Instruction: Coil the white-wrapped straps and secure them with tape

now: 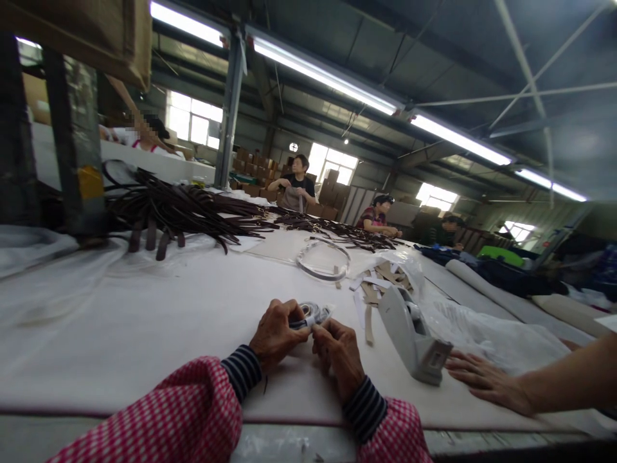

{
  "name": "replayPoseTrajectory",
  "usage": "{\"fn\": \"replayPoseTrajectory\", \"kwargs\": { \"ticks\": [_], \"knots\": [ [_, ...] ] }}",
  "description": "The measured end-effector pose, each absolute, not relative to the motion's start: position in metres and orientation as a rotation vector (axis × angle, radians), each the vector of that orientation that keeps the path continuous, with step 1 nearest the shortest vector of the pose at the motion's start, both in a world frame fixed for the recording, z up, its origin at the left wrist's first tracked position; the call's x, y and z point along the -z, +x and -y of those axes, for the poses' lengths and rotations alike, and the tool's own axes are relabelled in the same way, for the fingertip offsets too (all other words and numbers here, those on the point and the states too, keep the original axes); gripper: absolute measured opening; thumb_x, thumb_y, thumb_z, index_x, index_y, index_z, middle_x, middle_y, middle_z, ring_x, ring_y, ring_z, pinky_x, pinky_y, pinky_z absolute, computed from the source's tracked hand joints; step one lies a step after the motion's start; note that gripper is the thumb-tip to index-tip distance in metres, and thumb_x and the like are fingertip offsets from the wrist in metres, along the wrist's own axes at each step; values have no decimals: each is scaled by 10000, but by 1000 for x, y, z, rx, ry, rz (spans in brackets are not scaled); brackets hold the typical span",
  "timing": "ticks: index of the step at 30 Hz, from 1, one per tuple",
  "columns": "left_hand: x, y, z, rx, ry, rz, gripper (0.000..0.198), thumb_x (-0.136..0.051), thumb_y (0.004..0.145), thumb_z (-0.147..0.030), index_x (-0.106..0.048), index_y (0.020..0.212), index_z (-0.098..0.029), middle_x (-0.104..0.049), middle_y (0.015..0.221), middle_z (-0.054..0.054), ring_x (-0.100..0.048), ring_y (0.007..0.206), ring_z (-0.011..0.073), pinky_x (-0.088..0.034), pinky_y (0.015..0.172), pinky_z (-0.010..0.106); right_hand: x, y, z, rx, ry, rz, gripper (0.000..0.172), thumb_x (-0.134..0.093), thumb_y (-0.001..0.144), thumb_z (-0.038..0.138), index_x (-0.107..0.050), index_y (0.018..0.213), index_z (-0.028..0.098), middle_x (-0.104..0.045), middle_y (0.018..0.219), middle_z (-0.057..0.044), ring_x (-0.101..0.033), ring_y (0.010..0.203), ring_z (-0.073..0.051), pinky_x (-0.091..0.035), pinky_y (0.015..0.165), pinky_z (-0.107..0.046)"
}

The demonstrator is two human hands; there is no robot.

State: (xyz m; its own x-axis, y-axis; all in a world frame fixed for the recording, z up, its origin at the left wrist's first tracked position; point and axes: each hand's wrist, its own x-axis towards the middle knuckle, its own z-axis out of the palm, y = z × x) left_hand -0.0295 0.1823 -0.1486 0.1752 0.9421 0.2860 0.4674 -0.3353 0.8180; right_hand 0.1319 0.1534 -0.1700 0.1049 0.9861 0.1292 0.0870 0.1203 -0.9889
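Over the white table covering, my left hand (279,331) is closed around a coiled grey strap (301,319), thumb and fingers pressing on its side. A white band (312,319) lies across the coil. Close beside it, my right hand (340,350) pinches at the right end of the band and coil, fingertips together. What exactly is between those fingertips is hidden. Clear, shiny wrapping (326,312) shows just above the right fingertips. A larger loop of grey strap (324,278) lies on the table beyond my hands.
A grey tape dispenser (409,334) stands right of my hands, by a co-worker's hand (491,381) lying flat. Behind it are tan and white strips (385,283) and clear plastic (486,328). Dark straps (193,209) pile up left, near a metal post (80,141). Several people work farther back.
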Motion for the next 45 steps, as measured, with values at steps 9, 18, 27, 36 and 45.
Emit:
{"fn": "replayPoseTrajectory", "kwargs": {
  "ticks": [9, 18, 27, 36, 45],
  "knots": [
    [150, -34, -188, -1151, 1785, -1141, 226, -747, 704, -375, -627, 735, -186, -660, 716, 5, -601, 718, 200, -440, 673, 310, 168, 131, -153, -1069, -1158, 1199, 461, -758, 780, 557, -560, 660, 158, -580, 522, 12, -376, 372, -47, -245, 340, -167],
    [150, -32, -188, -1197, 1653, -1115, 237, -770, 697, -370, -624, 729, -186, -670, 732, -3, -600, 732, 190, -434, 682, 301, 172, 135, -150, -1112, -1006, 1129, 456, -732, 838, 533, -543, 653, 161, -569, 522, 17, -370, 375, -42, -204, 377, -185],
    [146, -29, -177, -1116, 1843, -1261, 200, -732, 729, -368, -660, 782, -189, -594, 821, 25, -591, 858, 236, -453, 780, 345, 159, 128, -141, -996, -1012, 1277, 429, -701, 874, 474, -578, 633, 141, -526, 488, 30, -359, 380, -34, -221, 409, -199],
    [149, -28, -174, -1114, 1872, -1295, 148, -717, 731, -296, -659, 825, -197, -517, 878, 23, -584, 833, 218, -466, 799, 345, 164, 130, -144, -1013, -1115, 1267, 416, -711, 842, 498, -586, 642, 154, -510, 452, 42, -345, 327, -51, -253, 317, -186],
    [148, -27, -172, -1117, 1936, -1335, 132, -710, 724, -233, -657, 840, -198, -495, 899, 27, -574, 839, 215, -466, 797, 337, 173, 132, -148, -991, -1200, 1259, 440, -719, 792, 533, -582, 611, 156, -489, 419, 41, -340, 294, -59, -247, 286, -189]
  ]
}}
